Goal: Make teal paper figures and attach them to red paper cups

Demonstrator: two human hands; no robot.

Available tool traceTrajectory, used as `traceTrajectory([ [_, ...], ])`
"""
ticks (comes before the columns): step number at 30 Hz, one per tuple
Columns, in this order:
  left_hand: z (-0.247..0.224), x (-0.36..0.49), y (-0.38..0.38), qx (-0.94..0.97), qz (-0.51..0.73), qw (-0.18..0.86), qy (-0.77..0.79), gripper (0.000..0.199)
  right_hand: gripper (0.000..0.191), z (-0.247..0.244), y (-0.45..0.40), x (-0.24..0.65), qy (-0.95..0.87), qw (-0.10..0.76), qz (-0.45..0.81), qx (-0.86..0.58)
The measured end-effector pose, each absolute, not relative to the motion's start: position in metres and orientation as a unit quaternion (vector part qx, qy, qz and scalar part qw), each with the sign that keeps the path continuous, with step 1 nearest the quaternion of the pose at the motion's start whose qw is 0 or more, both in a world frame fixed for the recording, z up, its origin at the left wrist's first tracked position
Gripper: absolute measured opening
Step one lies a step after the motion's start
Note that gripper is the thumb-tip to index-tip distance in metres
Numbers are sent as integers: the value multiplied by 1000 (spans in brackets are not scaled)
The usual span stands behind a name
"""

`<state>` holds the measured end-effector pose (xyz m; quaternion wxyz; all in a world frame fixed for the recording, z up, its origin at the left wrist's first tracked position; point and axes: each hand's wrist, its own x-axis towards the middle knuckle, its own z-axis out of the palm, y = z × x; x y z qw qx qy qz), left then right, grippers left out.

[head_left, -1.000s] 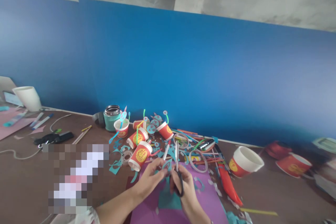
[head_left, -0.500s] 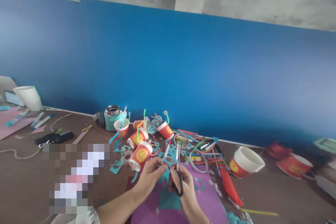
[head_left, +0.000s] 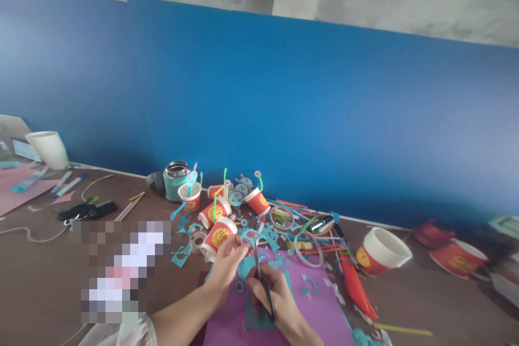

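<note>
My right hand [head_left: 275, 294] is closed around the black-handled scissors [head_left: 267, 294], whose blades point up and away from me. Just left of the blades, my left hand [head_left: 227, 265] pinches a small blue paper piece [head_left: 248, 235], its outline partly lost against the scraps behind. Below both hands lies a purple sheet [head_left: 320, 308] with blue paper on it. A small round blue cutout with a red mark [head_left: 239, 286] rests on the sheet, under the left wrist. Beyond the left hand, a red and white paper cup [head_left: 219, 235] lies tipped on its side.
More decorated cups [head_left: 214, 212] and a teal thermos [head_left: 176, 181] stand at the back. Blue scraps, tape rolls [head_left: 308, 249], pens and straws crowd the middle. A red knife-shaped item [head_left: 359, 292] and stacked cups [head_left: 383, 251] are on the right; keys [head_left: 87, 211] lie left.
The scissors have swung left and now tilt up-left, the right hand turning with them. The left hand has shifted slightly left and up with the paper, and the round cutout below has come into view.
</note>
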<state>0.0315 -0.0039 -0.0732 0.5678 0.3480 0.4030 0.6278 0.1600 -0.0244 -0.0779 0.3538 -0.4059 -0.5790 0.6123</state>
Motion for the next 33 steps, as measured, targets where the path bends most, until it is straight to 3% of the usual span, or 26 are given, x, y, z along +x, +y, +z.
traceTrajectory([
  [33,-74,28,-4,358,595,628,351,20,41,-73,-23,165,-570,337,638,-392],
])
